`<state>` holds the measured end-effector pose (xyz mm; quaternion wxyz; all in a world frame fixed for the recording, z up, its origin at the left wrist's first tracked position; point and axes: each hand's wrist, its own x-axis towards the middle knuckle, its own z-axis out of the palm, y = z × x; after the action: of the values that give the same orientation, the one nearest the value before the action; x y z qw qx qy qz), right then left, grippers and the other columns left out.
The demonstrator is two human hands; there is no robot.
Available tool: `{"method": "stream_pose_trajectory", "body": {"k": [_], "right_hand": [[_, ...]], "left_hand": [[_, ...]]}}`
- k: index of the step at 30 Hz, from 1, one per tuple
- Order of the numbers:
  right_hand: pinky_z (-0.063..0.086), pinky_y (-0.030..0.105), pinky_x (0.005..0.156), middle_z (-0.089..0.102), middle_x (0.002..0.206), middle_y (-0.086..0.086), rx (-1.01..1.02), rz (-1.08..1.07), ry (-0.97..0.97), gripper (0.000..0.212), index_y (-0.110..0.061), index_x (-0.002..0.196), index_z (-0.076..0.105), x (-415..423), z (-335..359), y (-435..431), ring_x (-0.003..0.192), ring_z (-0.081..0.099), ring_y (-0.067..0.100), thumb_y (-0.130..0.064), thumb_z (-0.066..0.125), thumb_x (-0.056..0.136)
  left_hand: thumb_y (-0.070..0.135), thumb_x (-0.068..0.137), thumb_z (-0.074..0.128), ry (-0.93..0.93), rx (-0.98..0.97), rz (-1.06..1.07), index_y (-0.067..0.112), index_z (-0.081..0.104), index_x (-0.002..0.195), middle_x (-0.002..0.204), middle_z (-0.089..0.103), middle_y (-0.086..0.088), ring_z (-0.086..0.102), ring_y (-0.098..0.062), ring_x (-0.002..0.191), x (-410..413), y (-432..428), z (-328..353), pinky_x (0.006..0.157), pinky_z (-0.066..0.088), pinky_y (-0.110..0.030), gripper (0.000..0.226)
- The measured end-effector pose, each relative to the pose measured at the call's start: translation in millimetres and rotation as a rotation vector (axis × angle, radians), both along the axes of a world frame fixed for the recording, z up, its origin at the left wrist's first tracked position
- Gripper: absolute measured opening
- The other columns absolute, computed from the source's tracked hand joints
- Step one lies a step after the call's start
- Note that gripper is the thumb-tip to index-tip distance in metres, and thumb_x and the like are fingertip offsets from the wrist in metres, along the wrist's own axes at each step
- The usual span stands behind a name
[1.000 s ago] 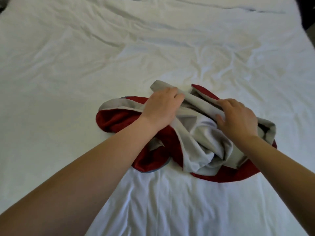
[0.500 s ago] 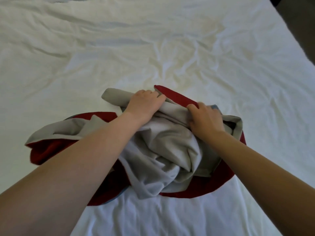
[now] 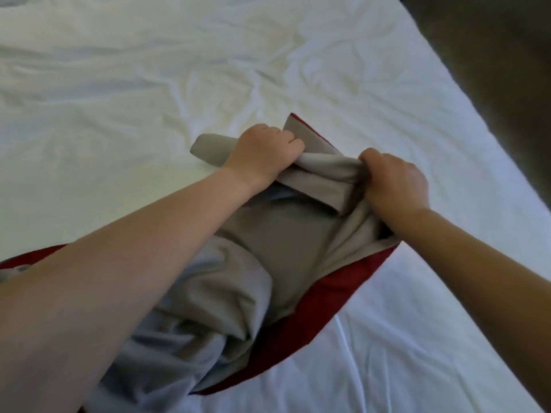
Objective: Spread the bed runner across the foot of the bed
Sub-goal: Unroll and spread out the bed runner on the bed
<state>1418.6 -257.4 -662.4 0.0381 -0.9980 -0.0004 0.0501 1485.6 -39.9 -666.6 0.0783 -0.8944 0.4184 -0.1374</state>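
The bed runner (image 3: 277, 248), grey on one face and dark red on the other, lies bunched in a heap on the white bed (image 3: 149, 70). My left hand (image 3: 264, 153) grips a folded grey edge at the far side of the heap. My right hand (image 3: 393, 180) grips the same grey fold a little to the right, knuckles up. A short band of grey cloth stretches between the two hands. My left forearm hides part of the heap, and a red strip of the runner shows at the left edge of the view.
The wrinkled white sheet stretches away behind and to the left. The bed's right edge runs diagonally at the upper right, with dark floor (image 3: 492, 55) beyond it. White sheet also shows in front of the heap at the lower right.
Both hands have closed onto the grey fold and lifted it. The view has swung to the right, bringing the bed's right edge and the floor into sight.
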Motion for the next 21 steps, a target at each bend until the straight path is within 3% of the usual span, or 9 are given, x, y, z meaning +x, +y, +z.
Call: {"method": "stream_pose_trajectory", "body": {"k": [5,12,16,21], "right_hand": [[0.047,0.041,0.062,0.061,0.09,0.015,-0.002,-0.151,-0.034,0.025,-0.012,0.107,0.052,-20.2,5.1,-71.1,0.078,0.057,0.038,-0.006,0.045,0.084],[0.042,0.035,0.057,0.057,0.089,0.009,-0.044,-0.219,0.016,0.023,-0.015,0.108,0.05,-47.2,-17.8,-93.8,0.071,0.054,0.032,-0.009,0.043,0.087],[0.049,0.038,0.064,0.057,0.099,0.007,-0.067,-0.137,0.001,0.038,-0.018,0.122,0.047,-45.9,-12.7,-82.8,0.081,0.056,0.029,-0.016,0.05,0.084],[0.042,0.039,0.087,0.057,0.117,0.004,-0.018,0.067,-0.057,0.04,-0.019,0.123,0.05,-46.4,4.0,-44.9,0.103,0.055,0.026,-0.034,0.05,0.087]], "left_hand": [[-0.007,0.048,0.07,-0.027,-0.119,-0.111,0.011,0.053,0.058,0.051,0.05,-0.008,0.046,-0.025,0.04,6.8,-89.2,0.7,0.046,0.022,-0.024,0.027],[-0.006,0.04,0.074,0.061,-0.094,-0.074,0.012,0.052,0.054,0.049,0.052,-0.006,0.048,-0.024,0.041,-12.7,-128.3,-22.2,0.048,0.02,-0.023,0.032],[-0.011,0.064,0.058,0.191,-0.206,0.002,0.005,0.06,0.08,0.076,0.061,-0.014,0.057,-0.034,0.067,-20.1,-111.2,-29.9,0.057,0.037,-0.033,0.023],[0.01,0.077,0.057,0.174,-0.251,0.116,0.006,0.061,0.098,0.089,0.063,-0.012,0.06,-0.034,0.081,-38.5,-80.3,-7.7,0.065,0.043,-0.038,0.022]]}}
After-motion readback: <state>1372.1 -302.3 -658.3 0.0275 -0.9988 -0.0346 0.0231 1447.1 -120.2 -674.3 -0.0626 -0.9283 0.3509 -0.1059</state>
